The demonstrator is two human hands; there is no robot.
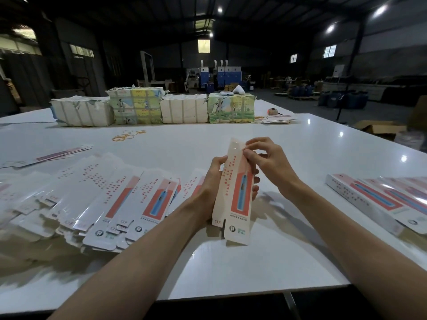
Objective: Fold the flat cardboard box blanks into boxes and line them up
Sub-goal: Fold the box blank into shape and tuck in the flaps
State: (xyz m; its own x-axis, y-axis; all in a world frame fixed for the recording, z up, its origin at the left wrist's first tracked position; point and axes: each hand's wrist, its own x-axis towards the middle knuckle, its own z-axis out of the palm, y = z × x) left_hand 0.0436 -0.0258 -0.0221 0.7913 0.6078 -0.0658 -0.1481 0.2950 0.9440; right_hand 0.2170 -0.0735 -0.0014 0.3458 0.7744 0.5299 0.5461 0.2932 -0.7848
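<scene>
A long white and red box blank (235, 192), opened into a narrow tube, stands tilted above the white table (231, 269). My left hand (211, 181) grips its middle from the left, fingertips showing on the right side. At the tube's upper right edge my right hand (265, 160) pinches the far end with curled fingers. A fanned heap of flat blanks (97, 199) lies to the left. Folded boxes (381, 199) lie side by side at the right.
Wrapped bundles of blanks (152, 107) stand in a row across the far side of the table. Yellow rubber bands (128, 135) lie in front of them. A few loose blanks (57, 154) rest at far left, and a brown carton (381, 128) sits beyond the right edge.
</scene>
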